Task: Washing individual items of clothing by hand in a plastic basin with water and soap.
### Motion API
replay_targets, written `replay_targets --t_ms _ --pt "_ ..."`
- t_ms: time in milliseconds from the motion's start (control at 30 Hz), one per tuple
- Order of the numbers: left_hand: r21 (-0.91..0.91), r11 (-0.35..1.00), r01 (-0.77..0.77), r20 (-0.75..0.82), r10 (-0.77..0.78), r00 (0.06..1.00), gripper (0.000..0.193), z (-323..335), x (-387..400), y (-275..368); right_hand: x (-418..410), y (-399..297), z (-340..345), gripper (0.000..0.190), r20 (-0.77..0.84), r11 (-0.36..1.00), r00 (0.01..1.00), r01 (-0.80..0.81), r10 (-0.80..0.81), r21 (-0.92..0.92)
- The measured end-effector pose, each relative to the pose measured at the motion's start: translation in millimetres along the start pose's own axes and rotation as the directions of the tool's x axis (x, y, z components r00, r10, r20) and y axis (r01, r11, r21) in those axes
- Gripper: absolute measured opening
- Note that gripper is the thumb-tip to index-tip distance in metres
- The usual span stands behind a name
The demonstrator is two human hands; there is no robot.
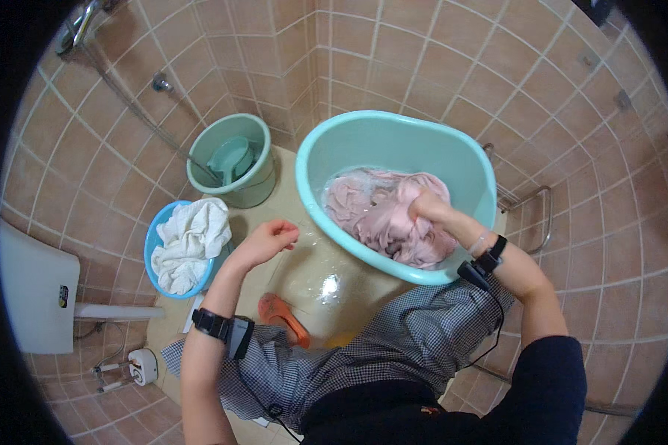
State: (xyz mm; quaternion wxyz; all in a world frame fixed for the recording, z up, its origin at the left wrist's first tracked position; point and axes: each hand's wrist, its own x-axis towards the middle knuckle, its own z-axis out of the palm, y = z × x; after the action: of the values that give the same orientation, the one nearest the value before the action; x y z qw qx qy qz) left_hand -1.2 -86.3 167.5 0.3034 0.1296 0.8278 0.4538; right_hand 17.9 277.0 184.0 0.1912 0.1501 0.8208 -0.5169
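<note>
Wet pink cloth [384, 222] lies bunched in sudsy water inside a large turquoise plastic tub [334, 236]. My right hand [430, 204] is closed on a fold of this cloth, with its fingers partly hidden in it. My left hand [270, 242] hovers over the floor, left of the tub, its fingers loosely curled with nothing in them. Near that hand, a small blue basin [151, 272] holds crumpled white cloth [192, 242].
A green bucket [259, 181] with a green dipper [234, 156] inside stands in the corner, and a shower hose [139, 108] runs down into it. The tiled floor [306, 267] is wet. A metal rail [546, 219] sits on the right wall.
</note>
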Motion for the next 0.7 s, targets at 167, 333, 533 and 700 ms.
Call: replay_targets --t_ms 167,333,533,700 --pt "-0.636 0.721 0.275 0.354 -0.044 0.934 0.057 98.2 42.7 88.5 -22.2 24.8 -95.2 0.047 -0.122 0.564 0.963 0.241 -0.241 0.79" --pt "-0.819 0.385 0.425 0.469 0.022 0.883 0.093 216.2 78.1 140.9 -60.8 35.9 -97.8 0.041 -0.429 0.51 0.873 0.484 -0.231 0.711" --pt "-0.692 0.544 0.474 0.37 -0.297 0.88 0.099 255.0 145.5 120.9 23.7 178.7 -82.9 0.027 -0.115 0.673 0.931 0.161 -0.346 -0.722" --pt "-0.502 0.757 0.417 0.145 -0.402 0.904 0.068 164.3 139.9 103.5 24.7 184.2 -70.6 0.032 0.207 0.616 0.978 0.179 -0.027 -0.767"
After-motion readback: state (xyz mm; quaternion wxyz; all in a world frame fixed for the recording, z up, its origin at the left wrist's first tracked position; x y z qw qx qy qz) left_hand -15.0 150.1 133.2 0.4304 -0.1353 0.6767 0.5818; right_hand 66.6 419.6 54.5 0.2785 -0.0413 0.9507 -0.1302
